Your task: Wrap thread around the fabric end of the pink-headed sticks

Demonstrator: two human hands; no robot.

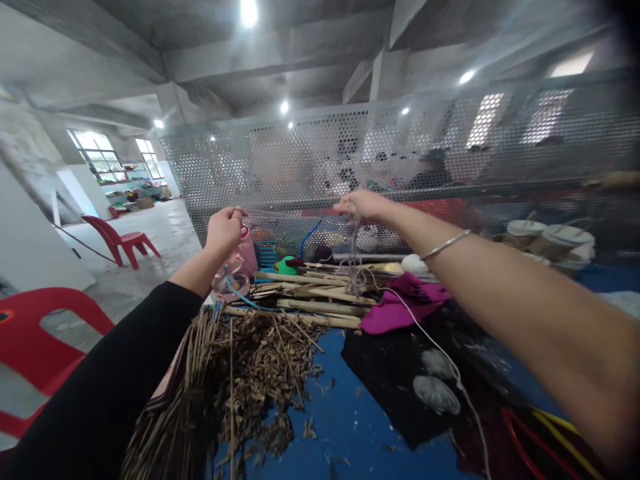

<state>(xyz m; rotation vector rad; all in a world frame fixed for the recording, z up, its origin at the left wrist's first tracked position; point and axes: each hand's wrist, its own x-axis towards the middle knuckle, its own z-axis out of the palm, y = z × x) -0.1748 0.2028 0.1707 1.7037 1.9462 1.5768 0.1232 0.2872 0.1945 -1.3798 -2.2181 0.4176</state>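
Both arms reach forward over a blue table, with thin grey yarn (290, 213) stretched between the hands. My left hand (226, 227) pinches one end of it near the pink container. On the other side my right hand (365, 205) is closed on the yarn, and a tangled clump (356, 277) of it dangles below the fingers. Beneath the hands lie several dry bamboo-like stalks (320, 303). A magenta cloth (403, 303) lies to the right of the dangling clump. A pale cord (440, 347) runs from near the stalks down toward the front edge.
Dry leaves (265, 360) and a bundle of thin stems (185, 393) cover the table's left part. Black cloth (385, 373) with two grey oval pieces lies right of centre. A perforated metal partition (300, 160) stands behind. Red chairs (55, 340) are at left; white-topped tubs (565, 240) stand at right.
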